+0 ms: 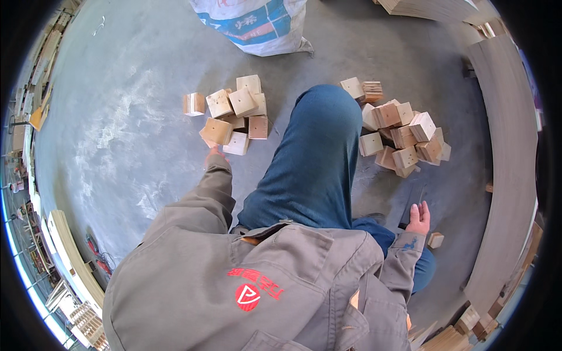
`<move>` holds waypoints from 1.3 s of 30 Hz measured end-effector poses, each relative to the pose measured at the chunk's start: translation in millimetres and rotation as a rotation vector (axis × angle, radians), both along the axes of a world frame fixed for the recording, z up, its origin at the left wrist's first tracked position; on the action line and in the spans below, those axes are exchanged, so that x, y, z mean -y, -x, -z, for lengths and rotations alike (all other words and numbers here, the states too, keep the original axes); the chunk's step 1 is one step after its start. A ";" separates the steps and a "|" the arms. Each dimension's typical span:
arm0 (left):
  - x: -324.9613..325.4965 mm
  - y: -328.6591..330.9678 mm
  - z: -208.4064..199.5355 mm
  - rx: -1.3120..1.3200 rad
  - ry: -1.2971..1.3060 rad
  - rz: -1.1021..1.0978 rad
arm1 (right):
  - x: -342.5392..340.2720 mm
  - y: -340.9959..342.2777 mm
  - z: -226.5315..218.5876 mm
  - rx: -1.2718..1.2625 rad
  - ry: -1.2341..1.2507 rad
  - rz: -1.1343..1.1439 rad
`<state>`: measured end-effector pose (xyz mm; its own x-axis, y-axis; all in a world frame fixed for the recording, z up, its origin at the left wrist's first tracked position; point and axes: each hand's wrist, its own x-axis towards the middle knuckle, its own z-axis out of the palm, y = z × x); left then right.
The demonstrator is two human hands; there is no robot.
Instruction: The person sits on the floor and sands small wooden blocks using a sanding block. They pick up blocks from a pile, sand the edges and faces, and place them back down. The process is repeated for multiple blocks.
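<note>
Out to the left, my left hand (213,150) grips the near edge of a pale wooden block (217,130) with several small holes in its face. That block is tilted at the front of a loose pile of similar blocks (243,100); most of my fingers are hidden behind it. Low on the right, my right hand (418,220) has its fingers stretched out and holds nothing that I can see. Beside its wrist, one small wooden block (435,240) lies on the floor.
My bent knee (328,117) stands between the left pile and a larger block heap (404,131) on the right. A white-and-blue woven sack (257,29) is ahead. Long stacked boards (506,152) line the right; more boards (69,251) lie left. The floor (117,117) is grey.
</note>
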<state>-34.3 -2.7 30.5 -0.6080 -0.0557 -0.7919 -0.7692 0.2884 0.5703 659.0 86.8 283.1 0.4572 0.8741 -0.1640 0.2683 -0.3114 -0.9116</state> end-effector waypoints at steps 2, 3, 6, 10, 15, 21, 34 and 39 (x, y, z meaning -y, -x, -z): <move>-14.6 -21.7 -13.9 -0.020 -0.013 0.087 | 1.2 -11.3 -7.5 -0.005 -0.043 0.018; -21.5 -32.6 -23.6 -0.031 -0.020 0.130 | 1.4 -16.7 -12.3 -0.008 -0.064 0.027; -38.0 -49.7 -54.5 -0.015 -0.147 0.208 | 0.9 -33.4 -32.5 -0.013 -0.120 0.039; -66.8 -76.6 -101.3 -0.025 -0.301 0.400 | 3.2 -70.2 -52.6 0.030 -0.176 0.065; -102.6 -99.8 -105.7 -0.069 -0.420 0.691 | 21.6 -92.9 -59.0 0.036 -0.190 0.199; -163.1 -11.4 -77.0 -1.042 0.412 1.807 | 11.0 -66.6 -60.0 0.033 -0.203 0.217; -435.3 -213.8 -362.0 -0.394 -0.785 1.285 | 25.8 -49.7 -95.4 -0.125 -0.195 0.289; -445.8 -341.7 -373.1 -0.661 -0.473 1.720 | 20.7 -48.4 -91.3 0.025 -0.193 0.221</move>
